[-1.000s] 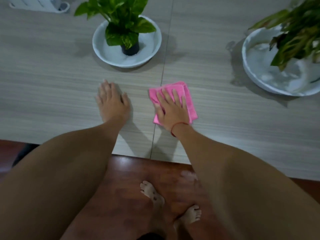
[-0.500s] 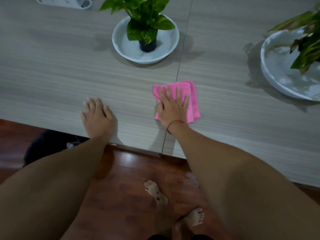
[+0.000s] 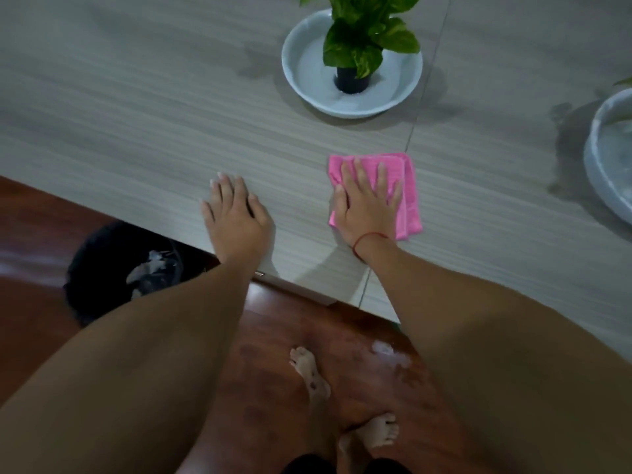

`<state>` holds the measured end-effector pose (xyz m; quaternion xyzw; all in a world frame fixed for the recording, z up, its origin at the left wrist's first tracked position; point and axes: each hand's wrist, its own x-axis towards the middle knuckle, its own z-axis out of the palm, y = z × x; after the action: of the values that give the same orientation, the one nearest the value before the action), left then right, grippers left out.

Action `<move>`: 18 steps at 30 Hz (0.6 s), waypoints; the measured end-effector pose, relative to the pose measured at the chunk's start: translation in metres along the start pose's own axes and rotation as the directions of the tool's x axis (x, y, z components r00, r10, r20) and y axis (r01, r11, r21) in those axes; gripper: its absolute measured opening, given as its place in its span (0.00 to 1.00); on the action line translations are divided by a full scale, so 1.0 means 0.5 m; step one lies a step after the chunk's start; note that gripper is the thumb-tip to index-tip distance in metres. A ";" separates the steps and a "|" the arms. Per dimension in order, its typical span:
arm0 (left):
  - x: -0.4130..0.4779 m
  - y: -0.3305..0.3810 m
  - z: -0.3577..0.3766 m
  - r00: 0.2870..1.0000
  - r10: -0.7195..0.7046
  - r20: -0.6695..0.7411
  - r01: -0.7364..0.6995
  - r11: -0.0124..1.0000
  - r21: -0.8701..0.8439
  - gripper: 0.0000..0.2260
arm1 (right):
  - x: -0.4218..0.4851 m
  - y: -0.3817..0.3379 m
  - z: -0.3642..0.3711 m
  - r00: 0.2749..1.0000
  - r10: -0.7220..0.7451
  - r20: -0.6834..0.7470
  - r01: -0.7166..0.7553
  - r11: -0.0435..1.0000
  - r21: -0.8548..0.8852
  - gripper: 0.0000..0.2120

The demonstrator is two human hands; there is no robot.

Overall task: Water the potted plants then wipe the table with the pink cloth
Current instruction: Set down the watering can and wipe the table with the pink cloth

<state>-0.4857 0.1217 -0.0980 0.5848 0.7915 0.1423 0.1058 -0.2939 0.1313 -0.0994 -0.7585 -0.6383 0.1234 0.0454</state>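
Observation:
A folded pink cloth (image 3: pixel 408 186) lies on the grey wood-grain table (image 3: pixel 136 131), beside the seam between two tabletops. My right hand (image 3: pixel 367 206) presses flat on the cloth with fingers spread. My left hand (image 3: pixel 236 217) rests flat on the bare table near its front edge, holding nothing. A small green plant (image 3: pixel 366 32) in a black pot stands in a white bowl (image 3: pixel 307 83) at the back. A second white bowl (image 3: pixel 605 165) shows at the right edge, its plant almost out of view.
The table's front edge runs diagonally from the left down to the right. Under it on the left sits a black bin (image 3: pixel 113 268) with rubbish. My bare feet (image 3: pixel 311 374) stand on a reddish wooden floor. Damp marks darken the table near both bowls.
The cloth and my right hand slid toward the table's front edge. My left hand drew back to the edge. The view swung left, so the bowls sit further right and the bin appeared.

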 end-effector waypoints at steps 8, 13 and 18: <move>-0.002 -0.004 0.000 0.997 0.017 -0.069 -0.026 0.992 -0.124 0.23 | 0.024 -0.150 0.022 0.950 -0.299 0.087 0.300 0.954 0.007 0.25; 0.020 -0.033 -0.054 0.995 -0.006 -0.103 -0.011 0.986 -0.166 0.22 | -0.069 -0.071 0.014 0.880 -0.459 0.123 0.465 0.885 -0.023 0.25; 0.050 -0.110 -0.061 0.991 -0.115 0.063 0.114 0.993 0.016 0.23 | -0.038 0.003 0.002 0.943 -0.318 0.095 0.323 0.945 -0.043 0.25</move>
<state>-0.5524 0.1271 -0.0887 0.5435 0.8208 0.1124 0.1351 -0.2955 0.1125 -0.0984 -0.6396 -0.7578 0.1284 0.0150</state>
